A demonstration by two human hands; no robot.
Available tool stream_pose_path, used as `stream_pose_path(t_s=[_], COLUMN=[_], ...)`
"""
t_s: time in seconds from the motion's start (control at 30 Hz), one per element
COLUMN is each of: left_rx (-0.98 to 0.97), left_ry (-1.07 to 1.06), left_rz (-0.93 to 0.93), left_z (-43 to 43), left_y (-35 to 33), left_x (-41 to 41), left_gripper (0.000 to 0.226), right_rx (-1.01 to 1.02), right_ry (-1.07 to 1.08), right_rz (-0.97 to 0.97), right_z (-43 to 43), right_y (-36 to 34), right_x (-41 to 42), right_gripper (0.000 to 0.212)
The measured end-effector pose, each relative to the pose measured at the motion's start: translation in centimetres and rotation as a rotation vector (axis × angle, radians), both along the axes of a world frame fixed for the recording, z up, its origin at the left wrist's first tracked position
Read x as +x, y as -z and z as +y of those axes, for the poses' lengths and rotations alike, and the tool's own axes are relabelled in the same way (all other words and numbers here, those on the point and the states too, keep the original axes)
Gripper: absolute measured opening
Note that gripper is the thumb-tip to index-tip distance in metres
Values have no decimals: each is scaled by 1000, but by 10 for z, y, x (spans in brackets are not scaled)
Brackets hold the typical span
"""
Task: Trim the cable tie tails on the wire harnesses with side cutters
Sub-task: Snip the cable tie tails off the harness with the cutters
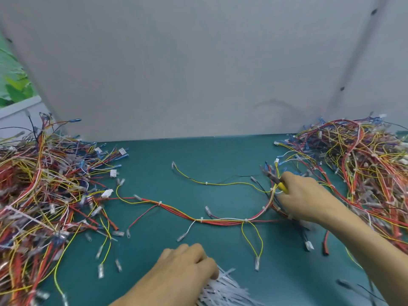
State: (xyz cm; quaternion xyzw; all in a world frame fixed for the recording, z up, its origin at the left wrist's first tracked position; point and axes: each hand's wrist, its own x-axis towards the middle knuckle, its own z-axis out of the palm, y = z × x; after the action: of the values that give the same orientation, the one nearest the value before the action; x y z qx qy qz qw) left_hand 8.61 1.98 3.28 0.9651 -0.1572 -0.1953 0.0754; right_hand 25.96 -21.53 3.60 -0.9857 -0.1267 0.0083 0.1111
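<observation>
One wire harness (220,220) of red, yellow and white wires lies spread across the middle of the green table, bound by several small white cable ties (159,203). My right hand (306,195) grips yellow-handled side cutters (278,183) over the harness's right end, jaws pointing up and left. My left hand (187,265) rests with curled fingers on a bundle of white cable ties (223,290) at the near edge; whether it pinches any is hidden.
A big heap of harnesses (42,195) fills the left of the table, and another heap (362,164) fills the right. A grey partition (198,62) stands behind the green mat (198,155). Loose terminals lie near the front.
</observation>
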Motion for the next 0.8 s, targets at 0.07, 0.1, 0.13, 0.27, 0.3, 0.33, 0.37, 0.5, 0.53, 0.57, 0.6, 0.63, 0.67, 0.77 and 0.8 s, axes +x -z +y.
stream_pose_path(t_s=[0.07, 0.1, 0.13, 0.27, 0.3, 0.33, 0.37, 0.5, 0.53, 0.57, 0.6, 0.63, 0.67, 0.77, 0.8], left_rx=[-126, -191, -251, -275, -207, -129, -48, 131, 156, 166, 157, 138, 116, 54, 24], left_ry=[-65, -115, -181, -533, -637, -734, -819, -964, -973, -980, -989, -1001, -1011, -1017, -1011], left_rz=[52, 60, 45, -274, -342, -374, -375, -343, -351, -359, -363, -362, -359, -368, -386], left_z=[10, 16, 23, 47, 52, 55, 56, 51, 49, 47, 45, 44, 43, 40, 40], left_y=[-6, -9, -12, -12, -10, -7, -5, 6, 11, 14, 17, 20, 21, 21, 20], left_x=[2, 4, 5, 24, 34, 44, 55, 85, 90, 94, 97, 98, 99, 98, 96], left_gripper=[45, 46, 45, 34, 44, 52, 59, 66, 63, 57, 50, 43, 36, 24, 22], right_rx=[-16, -30, -46, -61, -65, -70, -76, -127, -142, -149, -147, -141, -139, -101, -44], right_ry=[74, 104, 129, 190, 201, 213, 222, 217, 219, 223, 224, 220, 214, 207, 209], right_rz=[2, -2, -3, 9, 18, 26, 33, 66, 77, 88, 99, 110, 116, 113, 112], right_z=[-5, -6, -7, -1, 2, 6, 10, 26, 29, 31, 33, 35, 36, 36, 36], right_y=[3, 4, 5, 7, 8, 9, 9, 12, 12, 12, 12, 11, 11, 12, 12], right_x=[6, 9, 11, 17, 19, 20, 22, 24, 24, 24, 23, 23, 22, 17, 16], right_gripper=[7, 8, 11, 30, 36, 38, 38, 24, 22, 20, 19, 17, 16, 18, 19])
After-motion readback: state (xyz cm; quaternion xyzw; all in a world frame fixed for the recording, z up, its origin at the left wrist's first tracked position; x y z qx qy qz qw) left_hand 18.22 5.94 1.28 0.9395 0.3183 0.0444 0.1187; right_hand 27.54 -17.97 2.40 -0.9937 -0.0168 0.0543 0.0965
